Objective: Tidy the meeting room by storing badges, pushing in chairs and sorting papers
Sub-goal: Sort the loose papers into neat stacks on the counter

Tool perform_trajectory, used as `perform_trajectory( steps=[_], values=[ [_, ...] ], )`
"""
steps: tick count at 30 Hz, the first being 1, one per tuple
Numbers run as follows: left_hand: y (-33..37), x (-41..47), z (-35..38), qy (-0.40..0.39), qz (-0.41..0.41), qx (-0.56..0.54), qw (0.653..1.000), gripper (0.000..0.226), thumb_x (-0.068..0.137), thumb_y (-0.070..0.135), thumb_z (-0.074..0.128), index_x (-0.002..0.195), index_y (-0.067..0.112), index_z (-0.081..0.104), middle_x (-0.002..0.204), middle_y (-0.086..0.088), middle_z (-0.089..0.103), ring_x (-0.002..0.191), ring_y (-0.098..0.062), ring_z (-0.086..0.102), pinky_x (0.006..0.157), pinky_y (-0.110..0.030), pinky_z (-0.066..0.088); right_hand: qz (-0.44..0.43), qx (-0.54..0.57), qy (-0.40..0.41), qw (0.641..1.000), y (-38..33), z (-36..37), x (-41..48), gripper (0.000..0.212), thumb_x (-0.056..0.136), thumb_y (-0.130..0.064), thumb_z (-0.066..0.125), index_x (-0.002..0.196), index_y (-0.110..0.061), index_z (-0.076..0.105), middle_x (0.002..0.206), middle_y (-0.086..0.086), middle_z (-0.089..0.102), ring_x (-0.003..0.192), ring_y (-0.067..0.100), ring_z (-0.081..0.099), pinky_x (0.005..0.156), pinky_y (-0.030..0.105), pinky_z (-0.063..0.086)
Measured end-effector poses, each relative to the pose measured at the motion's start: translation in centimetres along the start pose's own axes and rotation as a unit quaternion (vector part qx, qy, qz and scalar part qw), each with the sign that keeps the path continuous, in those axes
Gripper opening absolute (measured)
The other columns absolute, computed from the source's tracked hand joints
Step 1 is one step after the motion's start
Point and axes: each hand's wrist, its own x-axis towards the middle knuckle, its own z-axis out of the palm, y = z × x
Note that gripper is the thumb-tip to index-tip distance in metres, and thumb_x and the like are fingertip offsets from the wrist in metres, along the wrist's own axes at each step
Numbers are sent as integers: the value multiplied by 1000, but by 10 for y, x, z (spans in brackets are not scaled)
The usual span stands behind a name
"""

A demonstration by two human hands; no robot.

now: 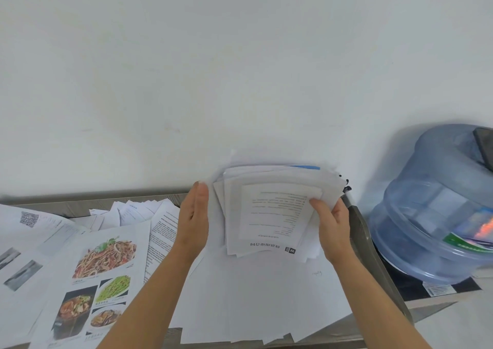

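Note:
A thick stack of white printed papers (269,215) stands tilted up over the table near the wall, its top sheet upside down with lines of text. My right hand (332,222) grips the stack's right edge, thumb on the front sheet. My left hand (196,215) is flat with straight fingers, pressing against the stack's left edge. Blank white sheets (253,295) lie spread on the table under the stack.
Loose papers cover the wooden table (80,204): a sheet with food photos (98,276), a text page (162,231), several small slips (133,212) at the back. A blue water jug (437,210) lies on its side at the right. A white wall (213,68) rises behind.

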Motion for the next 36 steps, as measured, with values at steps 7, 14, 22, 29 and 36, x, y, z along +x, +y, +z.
perform_trajectory(
  steps=[7, 14, 22, 29, 36],
  values=[
    [-30, 0, -18, -40, -30, 163, 985, 28, 91, 43, 68, 116, 47, 56, 110, 28, 65, 103, 5, 61, 87, -26, 50, -4, -7, 22, 1000, -6, -3, 6, 32, 98, -1, 49, 102, -25, 70, 96, -16, 73, 94, -1, 66, 79, 15, 48],
    [-50, 3, -52, -52, -155, 134, 977, 24, 88, 8, 72, 109, 19, 65, 94, -1, 75, 88, -17, 70, 82, -31, 55, 7, -13, 58, 998, -5, -3, 10, 27, 100, -9, 51, 109, -27, 67, 100, -20, 71, 96, -5, 63, 87, 25, 44],
    [-40, 4, -59, 37, -157, -13, 987, 20, 100, 18, 57, 110, 12, 73, 108, -5, 74, 103, -24, 69, 95, -40, 53, -4, -91, -15, 996, -4, 0, 8, 17, 99, -33, 59, 113, -28, 68, 110, -10, 74, 106, 8, 68, 90, 33, 54],
    [-21, 33, -63, 212, -32, 45, 976, 14, 104, 24, 50, 95, 21, 60, 85, 6, 59, 75, -5, 50, 77, -31, 43, 7, -98, -15, 995, -9, 2, 8, 13, 100, -33, 56, 108, -31, 67, 103, -18, 74, 99, 1, 69, 78, 18, 53],
    [41, 74, -90, 292, 172, 262, 904, 27, 105, 19, 38, 115, 1, 56, 108, -16, 58, 97, -20, 51, 84, -23, 35, 13, -112, -19, 993, -10, 1, 15, 15, 102, -34, 53, 112, -37, 64, 107, -18, 73, 101, 1, 68, 84, 25, 54]
  ],
)
